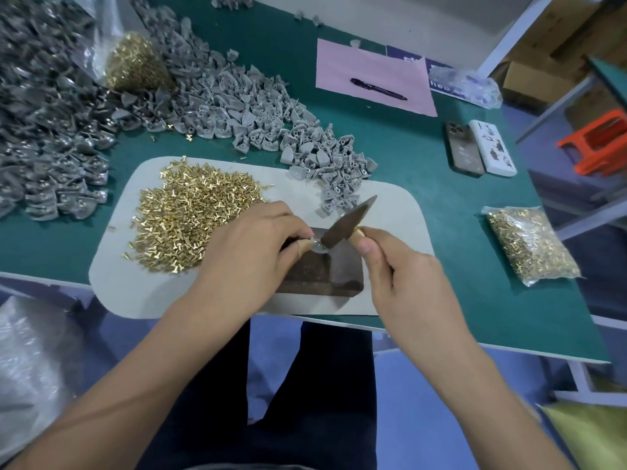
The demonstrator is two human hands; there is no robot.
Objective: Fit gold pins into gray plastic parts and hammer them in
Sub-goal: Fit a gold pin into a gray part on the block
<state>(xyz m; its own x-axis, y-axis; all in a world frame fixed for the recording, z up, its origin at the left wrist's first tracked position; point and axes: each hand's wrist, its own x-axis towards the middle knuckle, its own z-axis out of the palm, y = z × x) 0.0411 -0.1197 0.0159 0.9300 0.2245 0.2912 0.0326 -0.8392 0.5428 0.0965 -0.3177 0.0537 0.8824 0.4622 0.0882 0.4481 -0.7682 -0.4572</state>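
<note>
A small, stiff gray part (317, 247) is pinched by the left hand (251, 247) on the block (319, 271); the hammer (346, 223) is gripped by the right hand (403, 283).

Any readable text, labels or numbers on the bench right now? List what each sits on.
Blue card under the clear bag: white letters, partly "hed", rest covered or blurred.
White phone case: dark printed marks, too small to read.
Black pen on the pink paper: no legible print.
Nothing else carries text.
</note>
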